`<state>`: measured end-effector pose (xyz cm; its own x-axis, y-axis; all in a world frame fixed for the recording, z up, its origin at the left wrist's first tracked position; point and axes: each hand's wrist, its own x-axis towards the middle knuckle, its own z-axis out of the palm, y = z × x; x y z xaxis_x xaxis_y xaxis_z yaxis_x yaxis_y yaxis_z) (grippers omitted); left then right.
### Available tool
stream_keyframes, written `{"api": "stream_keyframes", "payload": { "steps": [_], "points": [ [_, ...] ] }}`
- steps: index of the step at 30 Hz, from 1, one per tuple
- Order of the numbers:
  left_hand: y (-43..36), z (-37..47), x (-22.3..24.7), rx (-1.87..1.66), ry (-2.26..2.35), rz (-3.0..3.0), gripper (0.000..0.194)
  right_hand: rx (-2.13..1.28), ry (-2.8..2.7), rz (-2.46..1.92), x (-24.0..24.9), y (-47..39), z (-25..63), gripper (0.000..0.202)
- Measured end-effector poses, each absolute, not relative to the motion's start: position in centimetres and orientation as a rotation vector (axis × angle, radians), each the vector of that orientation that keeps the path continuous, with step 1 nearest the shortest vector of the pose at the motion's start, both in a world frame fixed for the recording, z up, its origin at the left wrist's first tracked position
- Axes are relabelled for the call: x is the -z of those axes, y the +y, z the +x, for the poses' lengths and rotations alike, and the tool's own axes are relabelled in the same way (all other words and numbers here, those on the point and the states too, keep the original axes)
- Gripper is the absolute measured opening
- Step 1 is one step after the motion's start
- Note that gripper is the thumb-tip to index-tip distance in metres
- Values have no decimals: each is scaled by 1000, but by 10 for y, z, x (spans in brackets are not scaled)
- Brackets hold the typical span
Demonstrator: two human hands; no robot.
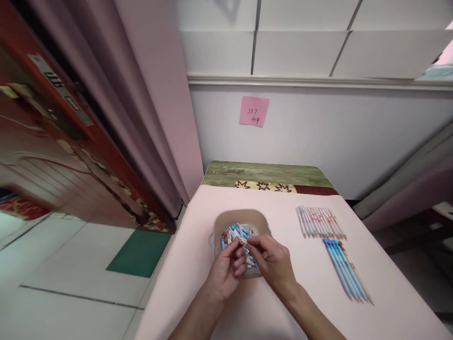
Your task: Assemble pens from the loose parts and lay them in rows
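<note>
Over a beige plastic basin point(226, 218), my left hand point(225, 270) has its thumb and forefinger pinched on a small pale pen part point(242, 241) with an orange-brown tip. My right hand point(276, 263) meets it from the other side, thumb and fingertips closed at the same small part. Fingers cover most of the part, so its full shape is hidden. Beneath the hands, loose pen parts point(241, 230) in blue, white and brown lie jumbled in the basin.
A row of pale pens point(320, 223) lies at the right of the pink-covered table point(283, 307). Nearer me is a row of blue pens point(346, 271) with a beige one. A pink note point(254, 111) sticks to the wall behind; a wooden door point(88, 141) stands left.
</note>
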<state>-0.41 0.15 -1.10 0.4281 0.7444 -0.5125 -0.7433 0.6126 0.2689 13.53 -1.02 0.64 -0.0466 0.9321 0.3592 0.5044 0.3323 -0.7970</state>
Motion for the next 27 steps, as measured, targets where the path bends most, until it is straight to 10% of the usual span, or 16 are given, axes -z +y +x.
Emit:
{"api": "stream_keyframes", "payload": {
  "steps": [27],
  "points": [
    [5, -30, -11, -1059, 574, -48, 20, -942, -1463, -1363, -10, -1, 148, 21]
  ]
}}
